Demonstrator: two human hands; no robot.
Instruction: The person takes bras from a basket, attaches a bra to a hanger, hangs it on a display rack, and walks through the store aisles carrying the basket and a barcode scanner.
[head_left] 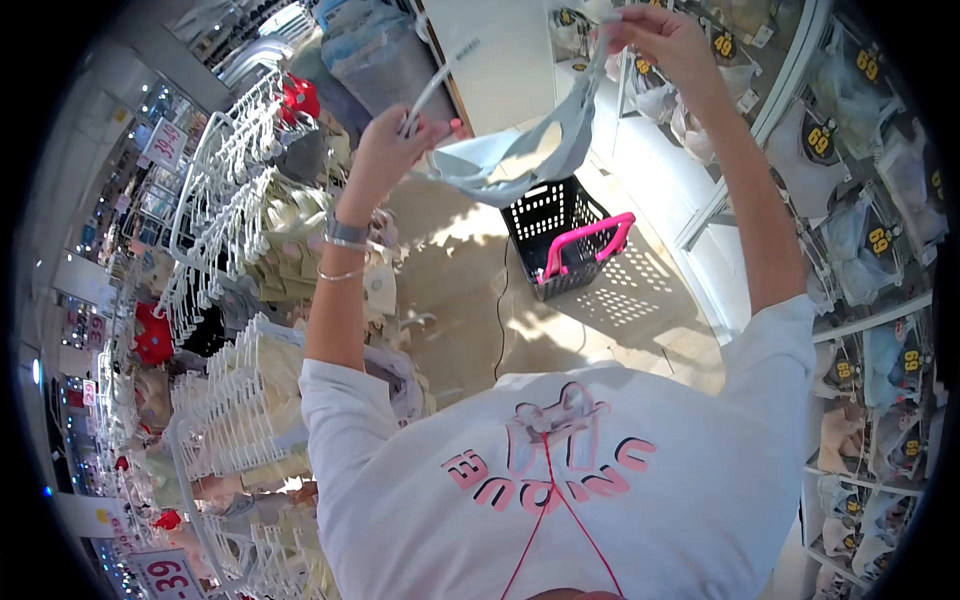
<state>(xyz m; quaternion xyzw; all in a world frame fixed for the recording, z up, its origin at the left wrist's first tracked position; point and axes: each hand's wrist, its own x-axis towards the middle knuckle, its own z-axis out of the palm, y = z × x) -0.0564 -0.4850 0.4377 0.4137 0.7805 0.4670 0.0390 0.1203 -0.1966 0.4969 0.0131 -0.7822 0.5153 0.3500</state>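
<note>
A pale blue bra [520,160] hangs stretched between my two raised hands, above the floor. My left hand [400,145] is closed at its left end, with a slim white plastic piece [435,92], perhaps part of a hanger, sticking up from the fingers. My right hand [655,40] pinches the upper right end of the bra, higher up. Below it stands a black shopping basket [545,225] with a pink handle [590,240], on the floor; the bra hides part of its back rim.
Racks of garments on white hangers [235,400] run down the left, with price signs [165,145]. Shelves of bras with black 69 tags [880,240] line the right. A thin dark cable [502,310] lies on the floor. Large filled plastic bags [375,70] stand at the back.
</note>
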